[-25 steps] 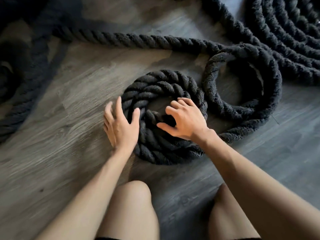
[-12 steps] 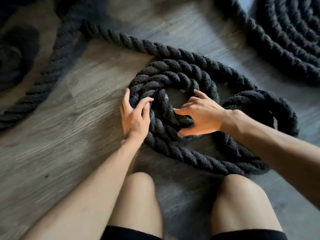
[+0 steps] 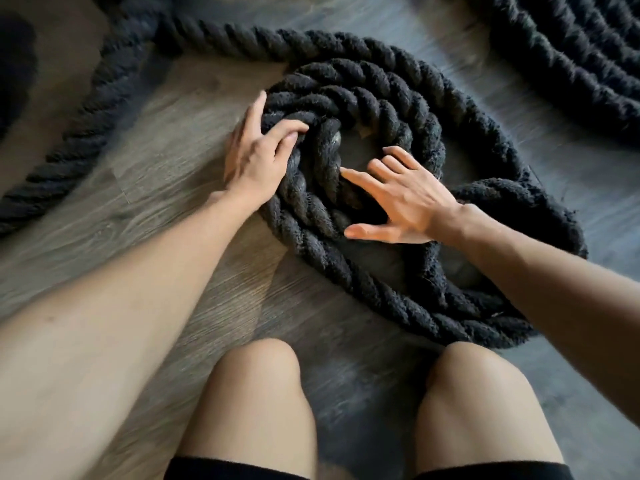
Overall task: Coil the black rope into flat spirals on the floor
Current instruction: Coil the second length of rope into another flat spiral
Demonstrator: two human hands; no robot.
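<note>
- The second coil (image 3: 571,53) runs off the top-right edge.
- The right hand (image 3: 405,199) covers part of the spiral (image 3: 363,98).
- The top-left corner lies dark and blurred.

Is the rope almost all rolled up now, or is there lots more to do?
Partly. Done: a coil lies wound at the top right. In hand: a spiral of a few turns, with the left hand on its left side and the right hand spread over its middle, where a gap shows. Left: a loose loop near the knees and a long tail trailing left.
</note>
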